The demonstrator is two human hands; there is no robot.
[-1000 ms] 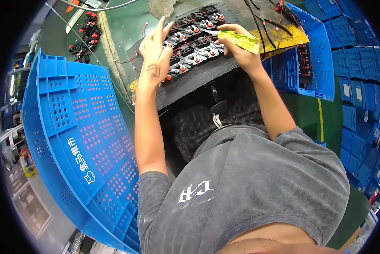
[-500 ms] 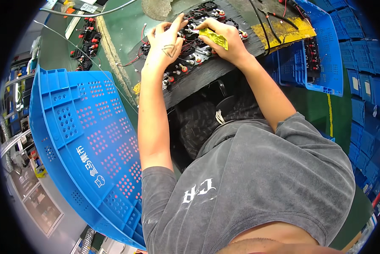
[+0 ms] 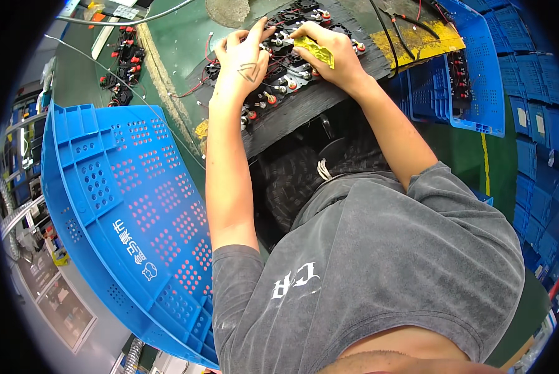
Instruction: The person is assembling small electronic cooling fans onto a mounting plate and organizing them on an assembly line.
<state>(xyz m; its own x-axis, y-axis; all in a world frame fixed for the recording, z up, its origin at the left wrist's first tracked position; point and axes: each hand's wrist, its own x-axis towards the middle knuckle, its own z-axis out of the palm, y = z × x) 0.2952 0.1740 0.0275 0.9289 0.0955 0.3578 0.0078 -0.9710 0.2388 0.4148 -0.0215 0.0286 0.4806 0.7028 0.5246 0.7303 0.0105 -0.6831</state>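
Note:
My right hand (image 3: 336, 55) grips a slim tool wrapped in crinkled yellow foil (image 3: 318, 52), its kind unclear. The narrow end points left into a group of black fan-like parts (image 3: 303, 70) with red and white terminals and thin wires. Those parts stand in rows on a dark board (image 3: 285, 118) at the table's near edge. My left hand (image 3: 242, 62) rests over the left side of the rows, fingers spread and fingertips among the parts. Whether it pinches any small piece is not visible.
A large blue perforated crate (image 3: 148, 181) stands at my left. More black parts with red terminals (image 3: 127, 65) lie at the far left. Pliers (image 3: 404, 40) sit on the yellow-marked right corner. Another blue crate (image 3: 491, 81) stands beyond, near stacked blue bins (image 3: 535, 118).
Both hands stay over the parts. My right hand and the foil-wrapped tool have shifted very slightly upward and left; the left hand is almost unmoved.

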